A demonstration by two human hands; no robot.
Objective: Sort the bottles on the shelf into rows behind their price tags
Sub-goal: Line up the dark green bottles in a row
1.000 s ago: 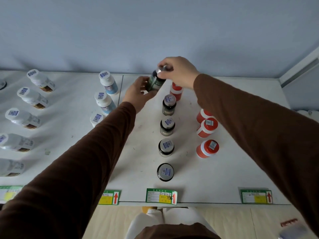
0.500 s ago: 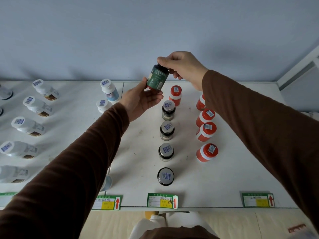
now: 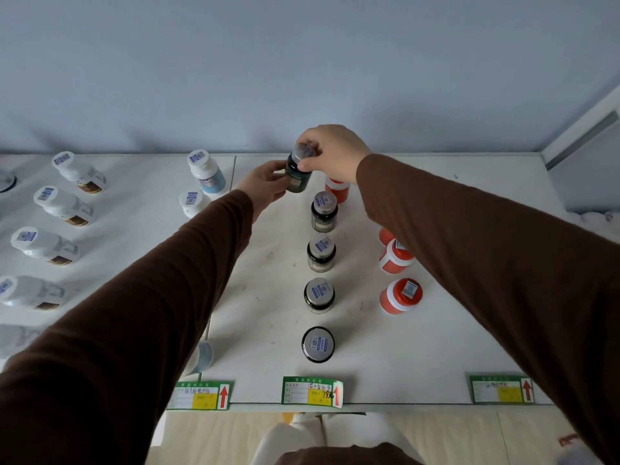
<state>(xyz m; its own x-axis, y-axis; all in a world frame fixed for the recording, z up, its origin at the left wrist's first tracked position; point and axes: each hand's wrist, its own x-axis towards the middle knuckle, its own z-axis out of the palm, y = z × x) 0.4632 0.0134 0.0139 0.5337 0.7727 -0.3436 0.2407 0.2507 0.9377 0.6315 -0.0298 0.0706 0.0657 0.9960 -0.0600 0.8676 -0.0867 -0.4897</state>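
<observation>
Both arms were in long dark brown sleeves, plain knit-looking fabric, no logos or stripes anywhere. The left sleeve [image 3: 127,317] came in from about 7 o'clock and the right sleeve [image 3: 496,263] from about 4 o'clock, each ending snug at the wrist with no visible cuff band. The left hand [image 3: 265,186] and right hand [image 3: 332,152] were bare: no gloves, rings or watch showing. At 6 o'clock there was more of the same brown top [image 3: 345,456], with light cream trousers [image 3: 295,437] just above it.
</observation>
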